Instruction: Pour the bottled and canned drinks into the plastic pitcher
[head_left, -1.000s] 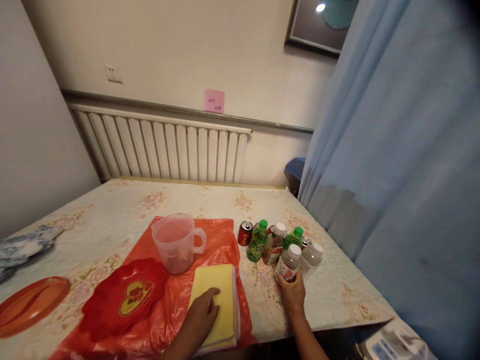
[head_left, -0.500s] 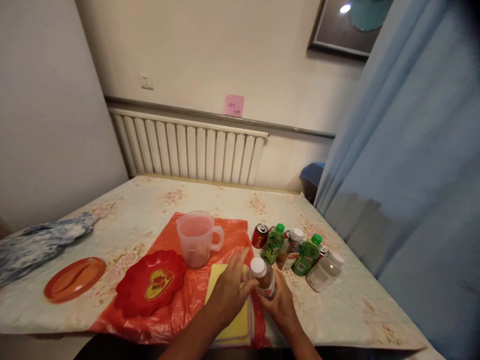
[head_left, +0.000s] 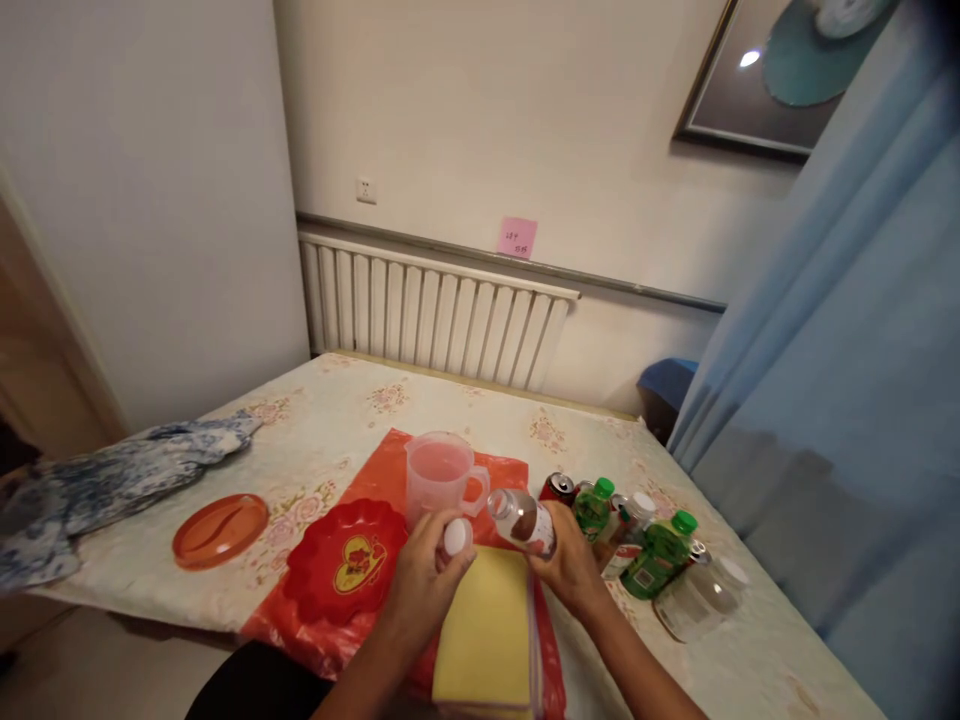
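Note:
My left hand is closed on a white bottle cap, held in front of the pitcher. In my right hand is an uncapped clear plastic bottle with dark contents, tilted so its mouth points up and to the left. Behind the hands stands a translucent pinkish pitcher, its handle to the right. A red scalloped plate with a yellow heart picture lies left of my left hand. Below both hands is a stack of yellow cloths on a red plastic sheet.
To the right stand a dark red can, green-capped bottles, a white-capped bottle and a clear jar. An orange lid and blue-patterned cloth lie left on the flowered tablecloth.
The white cap has come off the bottle into my left hand. My right hand has raised the bottle and tipped it leftward. The view has shifted left.

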